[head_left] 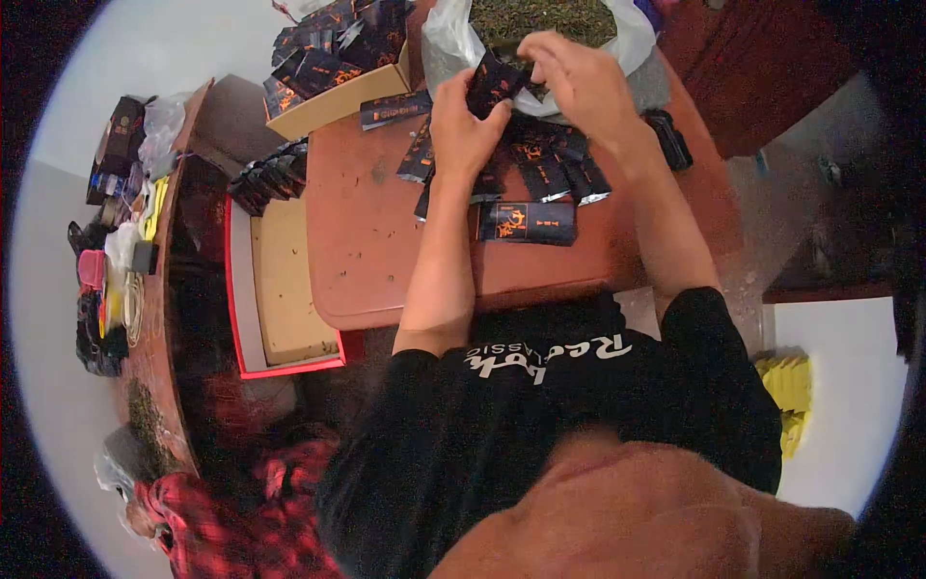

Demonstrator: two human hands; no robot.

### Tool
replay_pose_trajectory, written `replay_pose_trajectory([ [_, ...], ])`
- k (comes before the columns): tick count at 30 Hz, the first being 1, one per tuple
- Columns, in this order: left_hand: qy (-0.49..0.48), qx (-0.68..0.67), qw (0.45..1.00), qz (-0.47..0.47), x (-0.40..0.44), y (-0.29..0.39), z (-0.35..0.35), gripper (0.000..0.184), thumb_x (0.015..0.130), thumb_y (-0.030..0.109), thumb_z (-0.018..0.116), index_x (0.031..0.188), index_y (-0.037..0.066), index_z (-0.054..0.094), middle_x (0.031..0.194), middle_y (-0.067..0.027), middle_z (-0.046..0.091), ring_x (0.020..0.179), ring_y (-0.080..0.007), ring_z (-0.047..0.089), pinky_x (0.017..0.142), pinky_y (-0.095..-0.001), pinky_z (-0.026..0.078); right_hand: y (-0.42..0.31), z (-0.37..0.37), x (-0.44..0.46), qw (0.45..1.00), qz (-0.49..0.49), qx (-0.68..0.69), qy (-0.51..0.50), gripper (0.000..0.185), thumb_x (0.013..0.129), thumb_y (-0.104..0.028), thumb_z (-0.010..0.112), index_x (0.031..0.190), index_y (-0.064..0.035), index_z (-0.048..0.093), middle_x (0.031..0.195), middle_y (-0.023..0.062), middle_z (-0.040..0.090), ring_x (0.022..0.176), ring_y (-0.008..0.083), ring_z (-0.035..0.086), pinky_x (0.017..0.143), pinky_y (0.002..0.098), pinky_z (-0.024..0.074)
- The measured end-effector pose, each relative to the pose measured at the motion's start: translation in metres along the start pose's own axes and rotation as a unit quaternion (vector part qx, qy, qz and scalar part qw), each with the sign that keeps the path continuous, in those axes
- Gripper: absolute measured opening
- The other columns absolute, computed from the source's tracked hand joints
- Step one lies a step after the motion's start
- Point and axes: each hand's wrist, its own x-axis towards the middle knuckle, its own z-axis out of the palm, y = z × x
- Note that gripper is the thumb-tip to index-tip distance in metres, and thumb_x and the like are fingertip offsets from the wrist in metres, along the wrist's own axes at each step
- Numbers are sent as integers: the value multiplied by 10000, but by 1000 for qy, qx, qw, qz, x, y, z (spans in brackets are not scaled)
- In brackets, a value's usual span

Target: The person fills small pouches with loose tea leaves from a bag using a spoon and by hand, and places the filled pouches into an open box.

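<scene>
I judged the step in hand to be work at the top end of one black foil pouch (495,85), located at the near-left rim of the plastic bag of leaves (632,41). My left hand (461,135) gripped the pouch between thumb and fingers. My right hand (584,87) was raised over the bag's near side, fingers bent; whether they held anything could not be determined. The next move appeared to call for a firm left grip and a controlled right-hand approach. My left forearm extended almost straight forward; my right forearm angled inward. Loose pouches (542,176) lay nearer me than the bag; a cardboard box (340,103) of pouches stood left of it.
</scene>
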Motion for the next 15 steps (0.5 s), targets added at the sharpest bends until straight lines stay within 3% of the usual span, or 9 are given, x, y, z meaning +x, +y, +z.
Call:
replay_pose_trajectory([
  [2, 2, -14, 1000, -2, 0, 0, 1, 562, 713, 181, 791, 1200, 19, 563, 1119, -182, 601, 1062, -360, 588, 923, -412, 477, 5, 8, -5, 998, -53, 33, -18, 207, 870, -97, 583, 1069, -82, 633, 980, 111, 687, 845, 337, 674, 734, 429, 544],
  [5, 3, -36, 999, -11, 0, -3, 2, 546, 733, 197, 798, 1204, 24, 582, 1115, -159, 612, 1026, -301, 609, 906, -380, 490, -1, 8, -7, 999, -33, 20, 4, 231, 887, -95, 571, 1108, -93, 637, 953, 117, 703, 804, 299, 695, 720, 391, 555],
  [8, 1, -36, 999, -24, 2, -4, -1, 549, 747, 210, 801, 1216, 22, 586, 1129, -148, 622, 1013, -265, 622, 900, -362, 497, -5, 1, -8, 979, 126, 130, 97, 205, 996, -149, 517, 1100, -64, 672, 824, 65, 700, 767, 114, 673, 672, 280, 528],
  [9, 2, -33, 999, -29, 3, -3, -1, 555, 749, 212, 801, 1222, 21, 583, 1136, -148, 624, 1015, -260, 624, 901, -361, 498, -5, -2, -10, 971, 112, 159, 140, 205, 1007, -136, 514, 1104, -45, 671, 828, 47, 697, 749, 78, 635, 640, 247, 506],
  [12, 8, -82, 995, -51, 5, 3, -9, 570, 753, 208, 802, 1242, 23, 575, 1157, -146, 631, 1036, -250, 622, 900, -355, 502, -10, -9, -20, 934, 193, 211, 214, 215, 990, -162, 536, 1090, -28, 670, 781, 48, 698, 717, 96, 646, 672, 244, 525],
  [15, 58, -118, 991, -35, 6, -3, -11, 582, 757, 200, 810, 1258, 29, 568, 1160, -135, 641, 1047, -233, 622, 887, -345, 509, -1, -12, -40, 911, 249, 220, 244, 204, 991, -158, 543, 1083, -25, 668, 775, 37, 696, 687, 75, 614, 602, 213, 478],
])
